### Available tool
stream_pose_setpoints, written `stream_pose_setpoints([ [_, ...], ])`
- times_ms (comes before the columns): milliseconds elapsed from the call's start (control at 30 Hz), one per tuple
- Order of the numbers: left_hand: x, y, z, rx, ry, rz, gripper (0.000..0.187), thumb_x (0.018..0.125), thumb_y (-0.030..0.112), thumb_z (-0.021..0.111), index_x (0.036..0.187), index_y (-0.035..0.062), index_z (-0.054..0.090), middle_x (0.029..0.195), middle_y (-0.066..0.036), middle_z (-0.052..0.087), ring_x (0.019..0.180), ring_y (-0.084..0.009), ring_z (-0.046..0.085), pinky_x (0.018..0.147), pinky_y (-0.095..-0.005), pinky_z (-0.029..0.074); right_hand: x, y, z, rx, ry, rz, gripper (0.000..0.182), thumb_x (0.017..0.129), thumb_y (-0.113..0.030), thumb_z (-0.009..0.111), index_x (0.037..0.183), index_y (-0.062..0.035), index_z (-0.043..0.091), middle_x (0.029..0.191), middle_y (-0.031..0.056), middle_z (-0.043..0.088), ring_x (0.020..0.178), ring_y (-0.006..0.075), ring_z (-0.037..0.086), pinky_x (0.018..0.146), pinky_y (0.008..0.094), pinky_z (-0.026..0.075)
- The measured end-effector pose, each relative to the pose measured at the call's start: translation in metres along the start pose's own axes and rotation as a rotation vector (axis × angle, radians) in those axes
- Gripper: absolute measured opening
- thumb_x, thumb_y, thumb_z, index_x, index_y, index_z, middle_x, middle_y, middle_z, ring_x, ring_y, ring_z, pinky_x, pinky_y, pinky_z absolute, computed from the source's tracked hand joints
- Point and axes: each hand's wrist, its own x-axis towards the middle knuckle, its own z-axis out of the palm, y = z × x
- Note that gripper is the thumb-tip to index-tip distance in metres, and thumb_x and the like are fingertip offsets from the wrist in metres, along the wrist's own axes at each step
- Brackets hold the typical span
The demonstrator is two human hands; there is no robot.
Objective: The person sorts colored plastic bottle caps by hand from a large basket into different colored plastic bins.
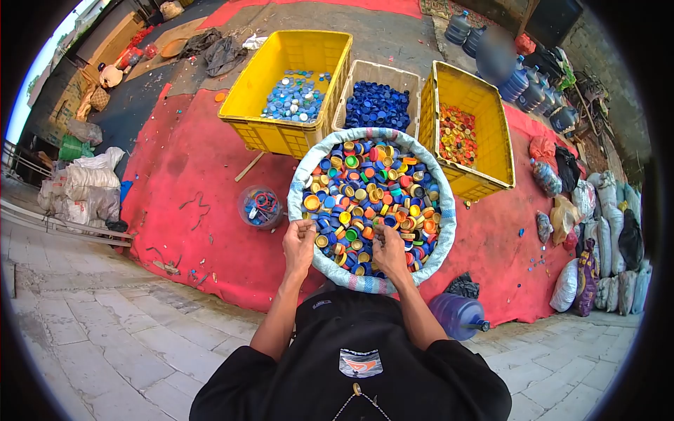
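A round sack with its light-blue rolled rim stands in front of me, filled with mixed-colour plastic bottle caps. My left hand is at the rim's near left side, fingers pinched together by the caps at the edge. Over the near right part of the caps, my right hand has its fingers curled in and fingertips down among them. What either hand pinches is hidden by the fingers.
Beyond the sack stand a yellow crate of pale caps, a white crate of dark-blue caps and another yellow crate of red-orange caps. A clear tub sits left; a large water bottle lies right on red cloth.
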Motion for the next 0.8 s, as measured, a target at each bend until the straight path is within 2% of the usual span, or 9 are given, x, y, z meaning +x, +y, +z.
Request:
stream_pose_setpoints([
  [100, 0.006, 0.001, 0.004, 0.077, -0.002, 0.036, 0.032, 0.087, 0.009, 0.064, 0.115, -0.0041, 0.055, 0.109, -0.016, 0.063, 0.098, -0.0215, 0.062, 0.087, -0.0333, 0.049, 0.008, -0.001, -0.013, -0.08, 0.039, -0.002, 0.033, 0.076, -0.001, 0.062, 0.109, 0.0009, 0.059, 0.099, 0.0212, 0.062, 0.096, 0.0389, 0.057, 0.086, 0.0458, 0.044],
  [167, 0.014, 0.005, 0.011, 0.051, 0.002, 0.057, 0.036, 0.086, 0.01, 0.065, 0.117, -0.0048, 0.053, 0.117, -0.02, 0.061, 0.105, -0.0258, 0.061, 0.092, -0.0368, 0.048, 0.021, 0.001, -0.029, -0.097, 0.07, 0.102, 0.032, 0.076, -0.001, 0.062, 0.108, 0.0003, 0.06, 0.098, 0.0212, 0.061, 0.097, 0.0386, 0.057, 0.086, 0.046, 0.043],
  [200, 0.016, 0.009, 0.015, 0.059, 0.008, 0.025, 0.047, 0.084, 0.014, 0.068, 0.122, -0.0061, 0.05, 0.123, -0.024, 0.057, 0.113, -0.0301, 0.057, 0.097, -0.0393, 0.044, 0.027, 0.005, -0.031, -0.065, 0.186, 0.046, 0.03, 0.077, -0.001, 0.061, 0.106, 0.0004, 0.06, 0.096, 0.021, 0.061, 0.097, 0.0379, 0.056, 0.086, 0.0455, 0.044],
  [300, 0.027, 0.01, 0.03, 0.248, 0.059, 0.085, 0.057, 0.082, 0.02, 0.07, 0.126, -0.0068, 0.047, 0.123, -0.025, 0.056, 0.115, -0.0342, 0.055, 0.1, -0.0404, 0.041, 0.048, 0.018, -0.054, -0.136, 0.263, 0.092, 0.027, 0.078, -0.002, 0.061, 0.104, 0.0004, 0.061, 0.097, 0.0203, 0.061, 0.097, 0.037, 0.057, 0.086, 0.0446, 0.044],
  [333, 0.029, 0.012, 0.033, 0.228, 0.026, 0.02, 0.065, 0.08, 0.023, 0.072, 0.129, -0.0075, 0.044, 0.125, -0.025, 0.052, 0.119, -0.0366, 0.05, 0.102, -0.0408, 0.038, 0.056, 0.014, -0.065, -0.145, 0.266, 0.116, 0.026, 0.078, -0.003, 0.062, 0.104, 0.0003, 0.062, 0.099, 0.0198, 0.061, 0.098, 0.0369, 0.057, 0.086, 0.044, 0.044],
  [567, 0.047, 0.005, 0.06, 0.338, 0.138, -0.03, 0.071, 0.081, 0.024, 0.072, 0.133, -0.0078, 0.037, 0.132, -0.027, 0.042, 0.127, -0.0407, 0.038, 0.108, -0.0448, 0.03, 0.104, 0.04, -0.083, -0.09, 0.213, 0.197, 0.026, 0.08, -0.01, 0.063, 0.104, 0.0017, 0.061, 0.096, 0.0208, 0.065, 0.092, 0.0378, 0.062, 0.082, 0.0448, 0.048],
  [633, 0.048, 0.011, 0.067, 0.504, 0.116, -0.128, 0.082, 0.079, 0.031, 0.073, 0.138, -0.0068, 0.03, 0.138, -0.026, 0.035, 0.133, -0.0425, 0.028, 0.109, -0.0522, 0.022, 0.11, 0.044, -0.077, -0.113, 0.182, 0.186, 0.027, 0.08, -0.012, 0.063, 0.104, 0.0024, 0.06, 0.099, 0.022, 0.065, 0.094, 0.0389, 0.062, 0.083, 0.0453, 0.048],
  [733, 0.047, 0.013, 0.082, 0.722, 0.149, -0.199, 0.087, 0.078, 0.039, 0.071, 0.142, -0.0014, 0.029, 0.144, -0.024, 0.033, 0.14, -0.0391, 0.018, 0.11, -0.056, 0.014, 0.117, 0.055, -0.059, -0.269, 0.207, 0.133, 0.038, 0.081, -0.022, 0.066, 0.11, 0.0003, 0.059, 0.105, 0.0227, 0.063, 0.099, 0.0389, 0.06, 0.087, 0.0464, 0.045],
  [800, 0.049, 0.017, 0.085, 0.765, 0.134, -0.21, 0.085, 0.079, 0.038, 0.071, 0.142, -0.0004, 0.029, 0.143, -0.025, 0.032, 0.137, -0.0396, 0.022, 0.108, -0.0561, 0.017, 0.122, 0.057, -0.043, -0.335, 0.196, 0.146, 0.049, 0.081, -0.038, 0.065, 0.116, -0.0035, 0.056, 0.115, 0.0214, 0.06, 0.108, 0.0375, 0.056, 0.093, 0.0506, 0.037],
])
